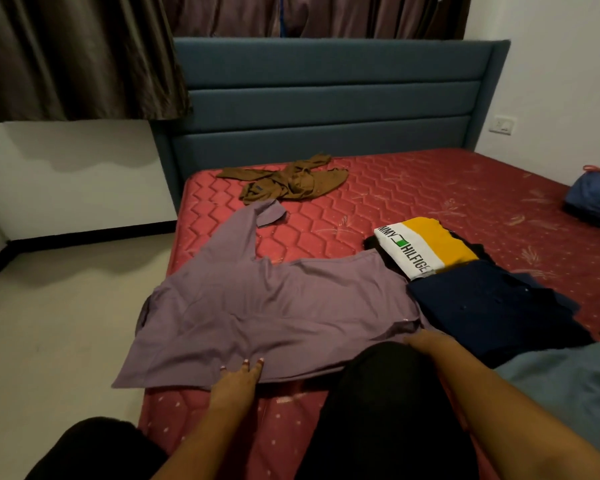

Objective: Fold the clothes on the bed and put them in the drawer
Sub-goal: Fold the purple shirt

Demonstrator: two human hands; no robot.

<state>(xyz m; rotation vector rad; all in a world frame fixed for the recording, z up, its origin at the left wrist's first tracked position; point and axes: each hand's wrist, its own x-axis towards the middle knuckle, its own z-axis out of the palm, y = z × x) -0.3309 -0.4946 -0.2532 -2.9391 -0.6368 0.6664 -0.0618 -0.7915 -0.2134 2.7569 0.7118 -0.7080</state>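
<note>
A purple shirt (257, 306) lies spread flat across the near left part of the red mattress (430, 202), one sleeve stretched toward the headboard. My left hand (238, 379) presses flat on the shirt's near hem with straight fingers. At the shirt's near right edge, beside my black-clad knee (378, 393), my right hand (426, 342) rests; its fingertips are hidden. A crumpled brown garment (288, 183) lies far up the bed. To the right sit a folded white and yellow T-shirt (423, 249) and a folded navy garment (492, 306).
A blue padded headboard (326, 98) stands at the far end under dark curtains. The bed's left edge drops to a pale floor (49, 323). A blue bag (596, 199) sits at the far right edge. No drawer is in view.
</note>
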